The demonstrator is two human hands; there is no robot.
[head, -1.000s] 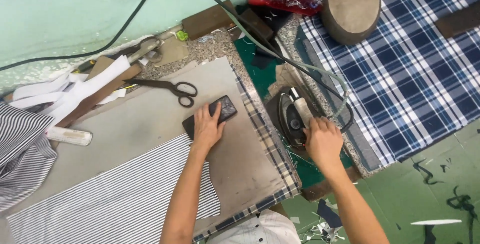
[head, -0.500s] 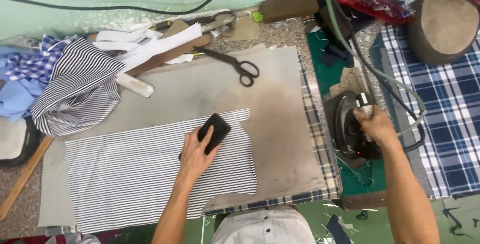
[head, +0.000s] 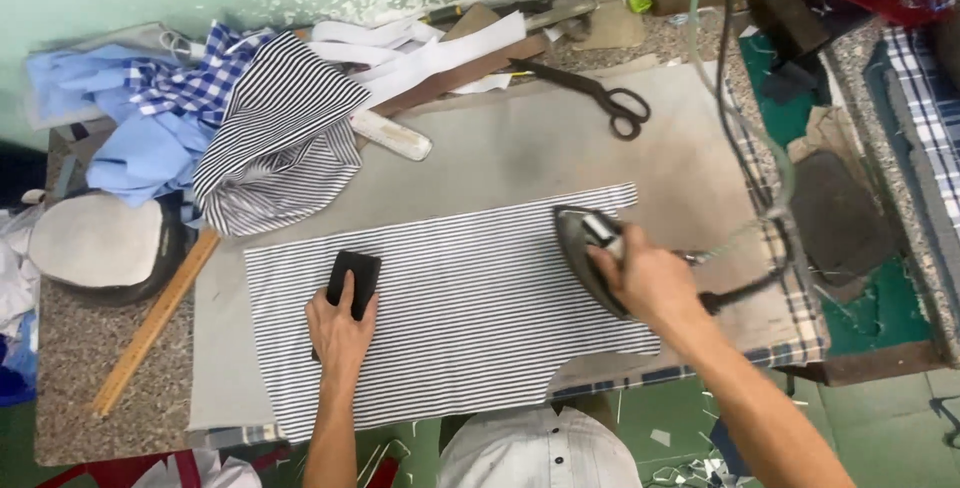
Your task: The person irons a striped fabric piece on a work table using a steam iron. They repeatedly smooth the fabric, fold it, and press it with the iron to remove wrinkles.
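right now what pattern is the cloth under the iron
Thin black and white stripes on the cloth; the head view shows the iron resting on it.

The right hand (head: 645, 283) covers the handle and rear of the iron (head: 590, 253). The left hand (head: 340, 333) hides the near end of the black block (head: 354, 278). Both forearms run off the bottom edge. The plaid cloth (head: 925, 78) is cut by the right edge, and the cables (head: 715, 8) by the top.
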